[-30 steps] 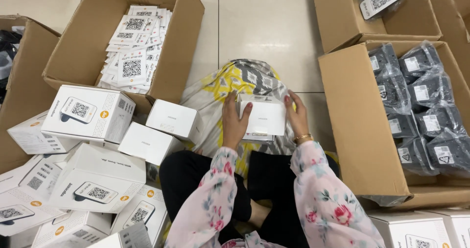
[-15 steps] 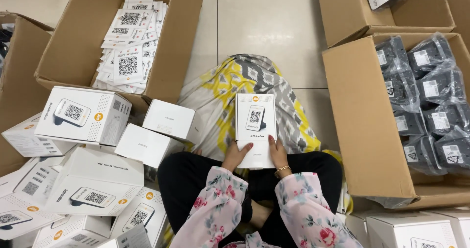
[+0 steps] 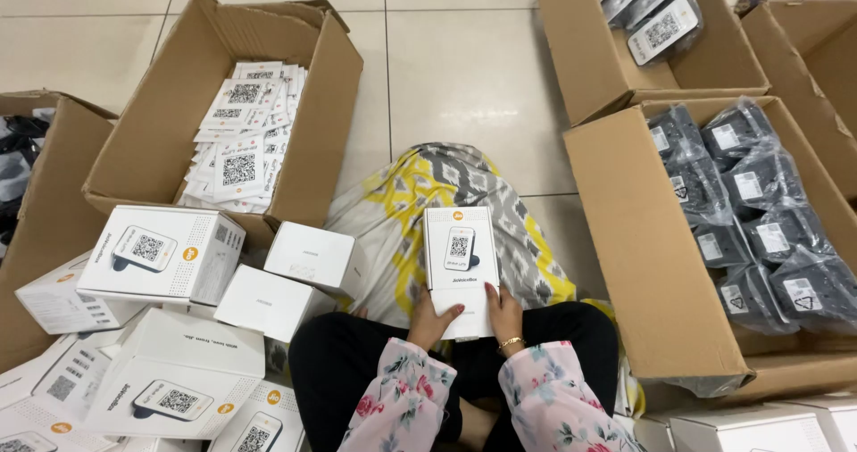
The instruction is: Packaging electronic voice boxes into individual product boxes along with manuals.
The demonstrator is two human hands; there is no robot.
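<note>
Both hands [image 3: 469, 316] grip the white box [image 3: 460, 265] by its near edge, over the lap.

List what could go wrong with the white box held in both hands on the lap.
1. The flat white cardboard box is gripped only at its near end by the left hand and right hand; it might tip forward.
2. The leaning heap of white boxes beside the left knee could slide if nudged.
</note>
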